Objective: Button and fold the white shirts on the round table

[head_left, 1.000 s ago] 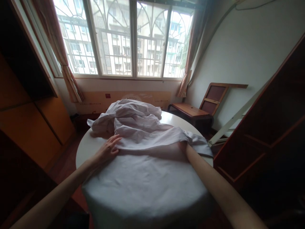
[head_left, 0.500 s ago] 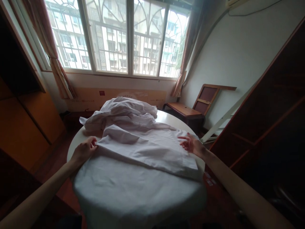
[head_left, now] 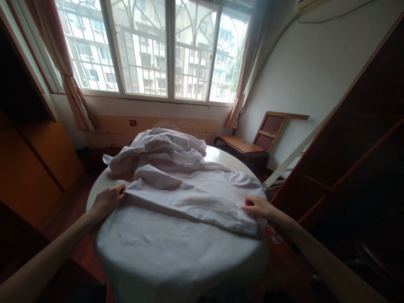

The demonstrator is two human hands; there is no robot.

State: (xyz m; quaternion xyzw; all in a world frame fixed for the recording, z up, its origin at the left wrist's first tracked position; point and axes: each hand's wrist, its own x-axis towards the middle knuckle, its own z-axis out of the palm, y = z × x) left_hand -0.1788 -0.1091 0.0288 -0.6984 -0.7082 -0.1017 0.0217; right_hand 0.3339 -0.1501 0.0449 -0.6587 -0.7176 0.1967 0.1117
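Observation:
A white garment [head_left: 189, 191] lies across the table with its back part bunched in a heap and a flatter, folded band towards me. Stitching runs near the band's right end. My left hand [head_left: 109, 200] pinches the left corner of this band. At the right end, my right hand [head_left: 259, 207] is closed, thumb and fingers pressed together on the cloth by the stitched strip. Smooth white cloth [head_left: 176, 248] spreads in front of the band and hangs over the near edge; whether it is part of the same garment I cannot tell.
The round white table [head_left: 225, 156] shows at its back right and left rim. Behind it stand a long cardboard panel [head_left: 189, 128] and a barred window. To the right are a wooden chair [head_left: 243, 144], a white ladder [head_left: 284, 168] and dark wooden furniture [head_left: 344, 168].
My right hand has come down from spread fingers above the cloth to a pinch on its right end. The left hand keeps its hold at the corner. The view has shifted slightly.

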